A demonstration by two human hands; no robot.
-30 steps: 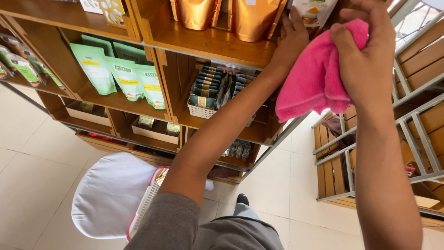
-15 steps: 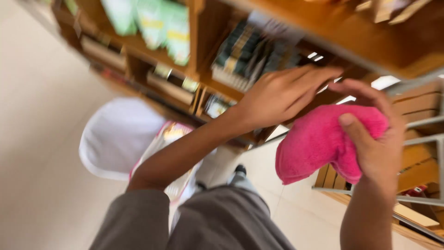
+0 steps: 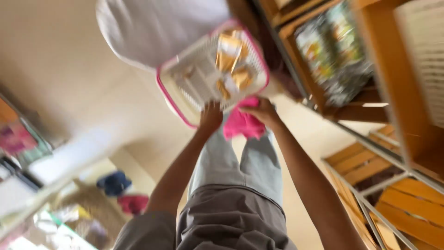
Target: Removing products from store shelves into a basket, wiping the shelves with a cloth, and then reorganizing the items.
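**Both hands down at the basket, pink cloth in the right one**

The person is bent over, looking straight down. The right hand is closed around a bright pink cloth, bunched up in the fingers. The cloth hangs just below the rim of a white shopping basket with a pink edge. The left hand is at that same rim, fingers curled down on it. The picture is blurry, so I cannot tell if it grips the rim or only touches it.

The cloth looks soft and light. It folds and droops, so it will not break and will not slip much. Grabbing a bunch of it in the fist works fine. The basket looks stiff, with thin bars, and has yellow packets inside, so it is likely heavier. Its rim is the good place to hold.

A white bag-like thing lies beside the basket. Wooden shelves with packets stand to the right.

A second ago both hands were up high at a shelf, with the cloth up there. Now they are down low at the basket.
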